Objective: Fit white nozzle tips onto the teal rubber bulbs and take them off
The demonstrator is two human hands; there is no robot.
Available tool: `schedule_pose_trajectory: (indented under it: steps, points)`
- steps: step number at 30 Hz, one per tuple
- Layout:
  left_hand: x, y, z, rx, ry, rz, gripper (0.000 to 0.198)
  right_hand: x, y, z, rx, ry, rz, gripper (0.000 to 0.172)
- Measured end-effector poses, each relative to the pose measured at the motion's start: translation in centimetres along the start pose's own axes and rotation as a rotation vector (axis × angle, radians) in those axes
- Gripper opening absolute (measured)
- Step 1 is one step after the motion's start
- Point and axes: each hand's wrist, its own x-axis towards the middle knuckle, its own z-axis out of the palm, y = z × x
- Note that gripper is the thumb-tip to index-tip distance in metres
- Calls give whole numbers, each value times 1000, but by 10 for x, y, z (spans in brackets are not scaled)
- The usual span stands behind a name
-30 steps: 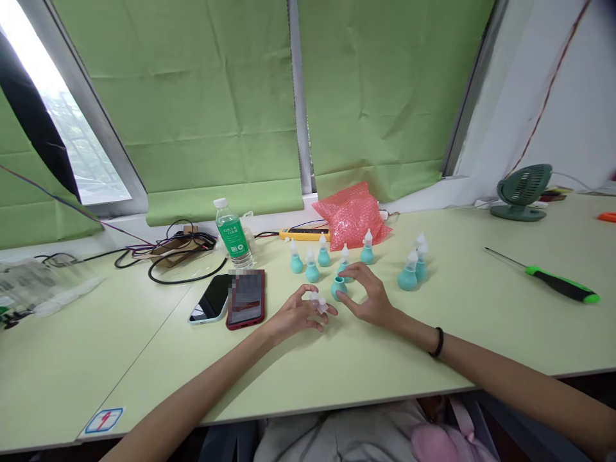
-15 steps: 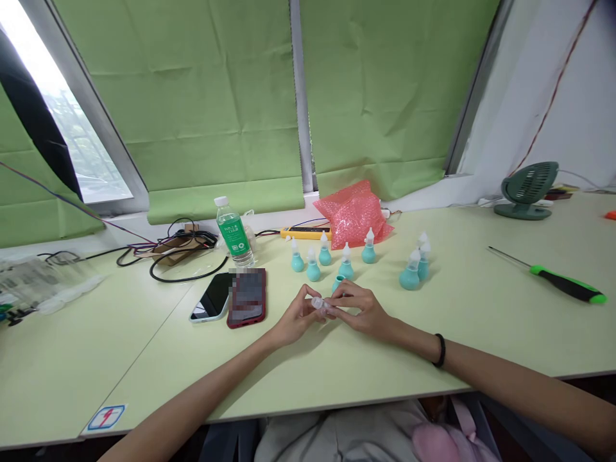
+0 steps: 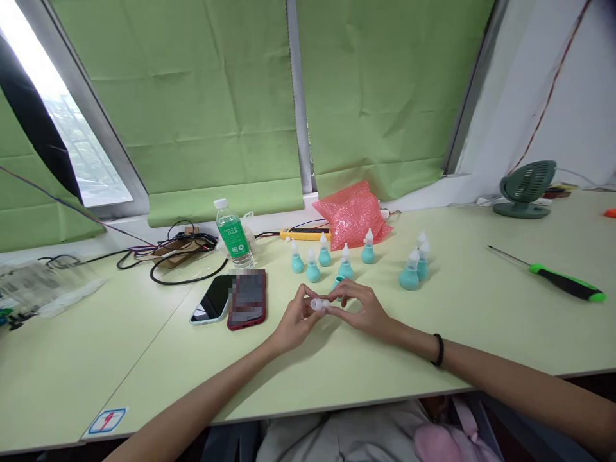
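Between my two hands is a small clear plastic nozzle piece (image 3: pixel 318 304), lying sideways above the table. My left hand (image 3: pixel 296 319) pinches its wide end, and my right hand (image 3: pixel 359 308) has thumb and fingers at its narrow end. Just behind my right fingers stands a turquoise rubber bulb (image 3: pixel 337 282) with an open top, partly hidden by that hand. Beyond it, several turquoise bulbs with clear pointed tops, such as this nasal aspirator (image 3: pixel 345 263), stand upright. Two more, including a front aspirator (image 3: pixel 409 273), stand close together to the right.
A dark phone (image 3: pixel 212 300) and a red-cased phone (image 3: pixel 247 301) lie left of my hands, with a water bottle (image 3: pixel 234 236) behind. Pink bubble wrap (image 3: pixel 353 215) rests at the back. A screwdriver (image 3: pixel 563 281) and a green fan (image 3: pixel 527 189) are at the right.
The clear nozzle piece has turned to lie more sideways, showing more of its length between my fingers. My hands stay in nearly the same place.
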Motion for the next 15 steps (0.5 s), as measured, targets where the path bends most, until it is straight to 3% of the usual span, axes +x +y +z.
schedule_pose_trajectory:
  steps: [7,15]
  points:
    - [-2,3,2,87,-5,36,21,-1,5,0,-45,29,-130,15]
    - [-6,8,3,288,10,70,17,-1,6,0,-33,-11,-113,12]
